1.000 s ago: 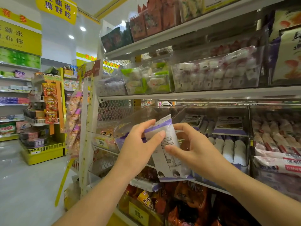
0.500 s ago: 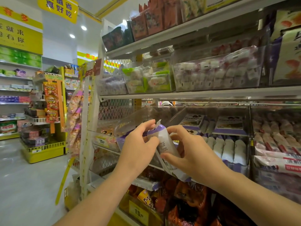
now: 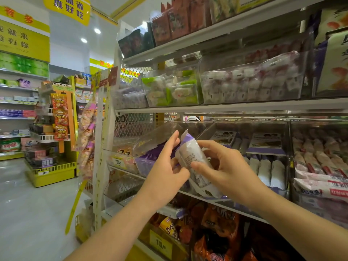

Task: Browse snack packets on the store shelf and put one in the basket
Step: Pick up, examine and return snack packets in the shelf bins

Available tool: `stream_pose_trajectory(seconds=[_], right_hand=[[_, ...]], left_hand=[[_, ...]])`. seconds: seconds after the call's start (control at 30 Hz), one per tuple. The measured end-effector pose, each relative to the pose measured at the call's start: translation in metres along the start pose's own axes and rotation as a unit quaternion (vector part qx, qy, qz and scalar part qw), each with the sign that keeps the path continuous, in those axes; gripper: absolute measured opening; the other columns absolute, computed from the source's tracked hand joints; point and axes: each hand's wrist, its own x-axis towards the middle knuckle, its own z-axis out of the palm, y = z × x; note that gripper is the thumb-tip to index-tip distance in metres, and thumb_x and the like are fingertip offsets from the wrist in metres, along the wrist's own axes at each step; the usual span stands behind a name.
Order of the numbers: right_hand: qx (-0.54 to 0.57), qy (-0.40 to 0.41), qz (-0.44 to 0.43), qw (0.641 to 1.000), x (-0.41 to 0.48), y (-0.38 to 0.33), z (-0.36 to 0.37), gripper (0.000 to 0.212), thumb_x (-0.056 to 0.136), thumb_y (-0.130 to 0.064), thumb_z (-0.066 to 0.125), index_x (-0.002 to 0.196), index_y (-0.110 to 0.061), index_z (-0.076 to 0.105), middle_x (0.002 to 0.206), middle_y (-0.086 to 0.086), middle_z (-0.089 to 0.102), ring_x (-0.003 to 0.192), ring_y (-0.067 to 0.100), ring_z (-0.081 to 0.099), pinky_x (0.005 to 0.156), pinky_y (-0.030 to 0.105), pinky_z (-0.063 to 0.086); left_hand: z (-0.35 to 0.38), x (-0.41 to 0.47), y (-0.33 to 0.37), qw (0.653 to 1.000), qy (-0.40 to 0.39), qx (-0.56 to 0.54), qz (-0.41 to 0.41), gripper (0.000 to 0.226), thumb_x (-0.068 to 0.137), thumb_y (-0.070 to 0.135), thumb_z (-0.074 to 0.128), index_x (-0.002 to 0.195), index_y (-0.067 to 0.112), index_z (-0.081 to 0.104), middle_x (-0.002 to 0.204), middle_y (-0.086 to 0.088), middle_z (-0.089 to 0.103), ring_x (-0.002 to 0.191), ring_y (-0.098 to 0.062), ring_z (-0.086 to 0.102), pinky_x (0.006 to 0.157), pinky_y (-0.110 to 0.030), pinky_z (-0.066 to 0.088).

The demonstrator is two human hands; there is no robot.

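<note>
A white and purple snack packet [image 3: 190, 157] is held up in front of the middle shelf, its printed back towards me. My left hand [image 3: 166, 176] holds its left edge, thumb curled under and fingers reaching up beside the purple top. My right hand [image 3: 224, 170] pinches its right side between thumb and fingers. Behind it stands a clear bin [image 3: 150, 147] with more purple packets. No basket is in view.
Clear bins of wrapped snacks [image 3: 252, 85] fill the shelf above. White packets [image 3: 265, 170] and pink ones [image 3: 320, 185] lie to the right. Orange bags [image 3: 216, 227] sit on the lower shelf. A yellow display rack [image 3: 54, 147] stands across the aisle floor at left.
Both hands have turned and tilted the packet between them, bringing its purple top upward and its lower end down towards the shelf edge. My left fingers now stretch up beside it.
</note>
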Motion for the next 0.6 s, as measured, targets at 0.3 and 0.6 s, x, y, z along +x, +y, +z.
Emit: stream_pose_trajectory(seconds=[0.3,0.6], right_hand=[[0.14,0.009,0.043,0.989,0.01,0.005,0.0,0.033,0.088,-0.018,0.065,0.117,-0.033,0.059,0.102,-0.008,0.073,0.091,0.007,0.071,0.072,0.032,0.061],[0.267,0.05,0.146,0.951,0.016,0.008,0.003,0.025,0.088,-0.028,0.064,0.113,-0.027,0.064,0.094,-0.007,0.076,0.085,0.012,0.073,0.066,0.031,0.06]], left_hand=[[0.007,-0.013,0.004,0.996,-0.066,0.059,0.031,0.108,0.082,0.015,0.069,0.127,0.077,-0.007,0.156,0.027,0.003,0.141,-0.001,0.029,0.107,-0.035,0.044],[0.013,-0.008,0.003,0.999,-0.011,-0.035,0.003,0.067,0.095,0.018,0.055,0.13,0.063,0.019,0.159,0.017,0.011,0.141,-0.001,0.026,0.108,-0.027,0.04]])
